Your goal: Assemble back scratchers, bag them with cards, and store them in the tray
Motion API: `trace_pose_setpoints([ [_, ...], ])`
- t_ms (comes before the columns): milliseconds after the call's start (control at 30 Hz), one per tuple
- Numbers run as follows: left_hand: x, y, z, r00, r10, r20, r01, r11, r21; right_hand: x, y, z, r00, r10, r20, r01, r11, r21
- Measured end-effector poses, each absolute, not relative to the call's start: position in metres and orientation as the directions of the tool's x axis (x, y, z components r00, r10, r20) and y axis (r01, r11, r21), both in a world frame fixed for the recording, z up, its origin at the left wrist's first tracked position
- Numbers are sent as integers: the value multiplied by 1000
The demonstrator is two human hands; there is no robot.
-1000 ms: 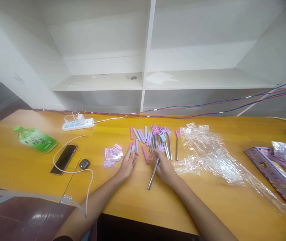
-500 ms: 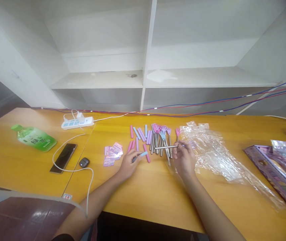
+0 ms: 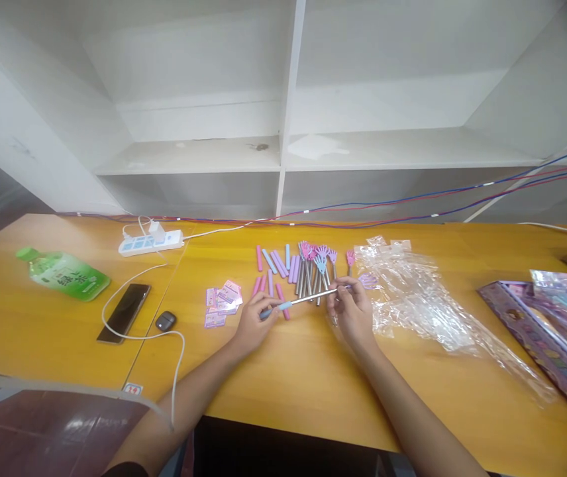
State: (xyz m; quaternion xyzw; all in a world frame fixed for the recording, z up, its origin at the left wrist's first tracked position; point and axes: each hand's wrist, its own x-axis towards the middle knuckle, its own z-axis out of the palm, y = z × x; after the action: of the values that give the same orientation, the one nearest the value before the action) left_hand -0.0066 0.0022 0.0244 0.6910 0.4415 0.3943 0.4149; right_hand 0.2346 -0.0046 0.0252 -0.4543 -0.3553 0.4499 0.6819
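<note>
My left hand [image 3: 258, 319] is closed around a blue handle sleeve [image 3: 282, 307] whose dark end shows by the fingers. My right hand [image 3: 350, 308] pinches a metal-rod back scratcher [image 3: 313, 297]; a purple hand-shaped head [image 3: 367, 281] sticks out past its fingers. The rod's left end meets the sleeve; how deep it sits inside is hidden. Behind the hands lie several back scratchers [image 3: 308, 275] with pink, purple and blue heads. Loose pink, purple and blue sleeves [image 3: 278, 264] lie left of them. Small printed cards [image 3: 221, 305] rest beside my left hand.
Clear plastic bags [image 3: 417, 298] spread to the right, beside a purple box [image 3: 522, 324] of packaged items. On the left are a green bottle [image 3: 69, 273], a phone [image 3: 124, 311], a black earbud case [image 3: 166, 321], a power strip [image 3: 149, 242] and a white cable [image 3: 183, 351]. White shelving stands behind.
My right hand has moved left with the back scratcher, bringing its rod end to the blue sleeve. The left hand still holds the sleeve in nearly the same place.
</note>
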Motion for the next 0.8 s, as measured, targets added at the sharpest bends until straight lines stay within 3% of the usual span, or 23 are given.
trace_pose_setpoints([
  [200, -7, 0, 24, 261, 943, 208, 327, -289, 900, 236, -2, 14, 311, 948, 68, -263, 155, -952],
  [567, -12, 1, 21, 270, 856, 441, 385, -516, 765, 234, -3, 5, 294, 952, 82, -239, 156, -958],
  [800, -12, 1, 16, 261, 882, 393, 378, -468, 799, 232, -3, 0, 256, 961, 105, -222, 164, -961],
])
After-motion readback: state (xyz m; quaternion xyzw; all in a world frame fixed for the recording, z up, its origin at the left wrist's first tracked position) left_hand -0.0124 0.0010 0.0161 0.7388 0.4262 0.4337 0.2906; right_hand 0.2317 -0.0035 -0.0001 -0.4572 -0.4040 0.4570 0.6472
